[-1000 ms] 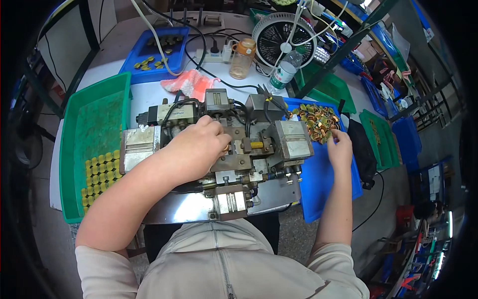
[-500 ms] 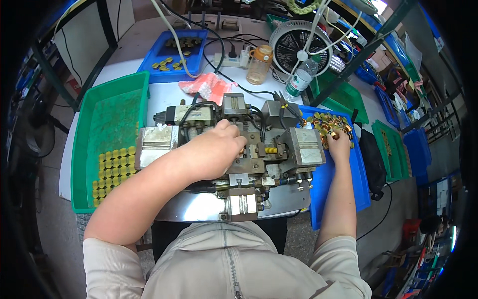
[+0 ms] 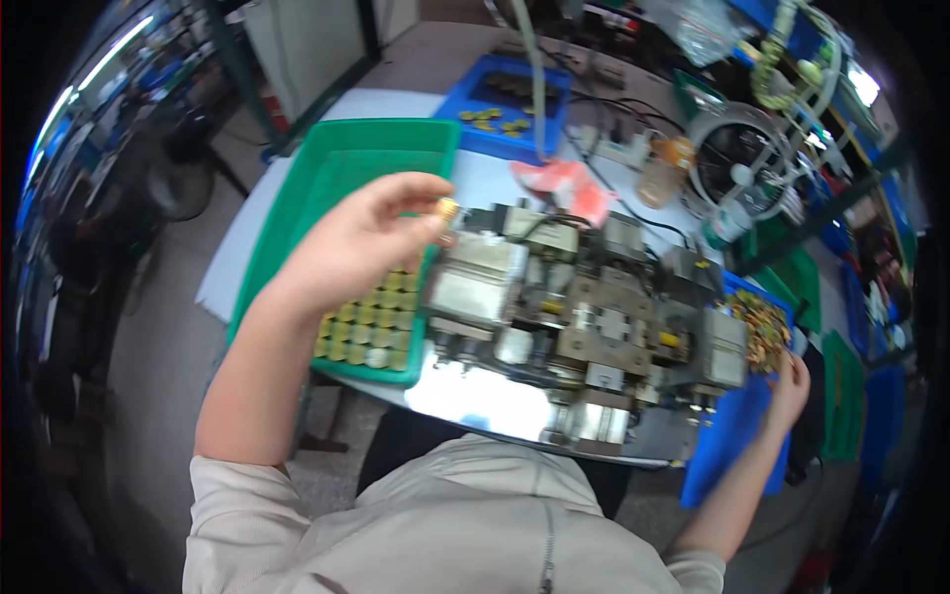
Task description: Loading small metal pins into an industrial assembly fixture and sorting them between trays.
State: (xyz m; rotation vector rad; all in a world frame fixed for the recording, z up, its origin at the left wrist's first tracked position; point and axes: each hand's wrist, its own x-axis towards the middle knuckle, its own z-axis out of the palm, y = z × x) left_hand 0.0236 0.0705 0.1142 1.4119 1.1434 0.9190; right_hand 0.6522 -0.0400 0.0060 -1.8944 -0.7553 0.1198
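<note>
Between the thumb and fingers of my left hand (image 3: 368, 236) is a small ridged brass ring-like part (image 3: 446, 209), raised over the right side of a green tray (image 3: 265, 247). Below it, round yellowish brass parts (image 3: 374, 332) stand in tight rows inside that tray. At the far right, my right hand (image 3: 789, 391) has its fingers curled at the edge of a heap of loose brass parts (image 3: 758, 327) in a blue tray (image 3: 727, 436). Whatever those fingers grip is hidden and blurred. Between the hands sits a metal clamping machine (image 3: 606, 322), touched by neither.
Behind the machine lie a pink-and-white cloth (image 3: 569, 190) and another blue tray (image 3: 495, 148) with brass parts. An orange-lidded bottle (image 3: 665, 173), a clear bottle (image 3: 727, 226) and a fan (image 3: 737, 153) stand at the back right. A hose (image 3: 534, 79) hangs down there.
My left hand has left the machine and moved left over the green tray, carrying a brass part. My right hand stays at the heap. The whole view has swung left.
</note>
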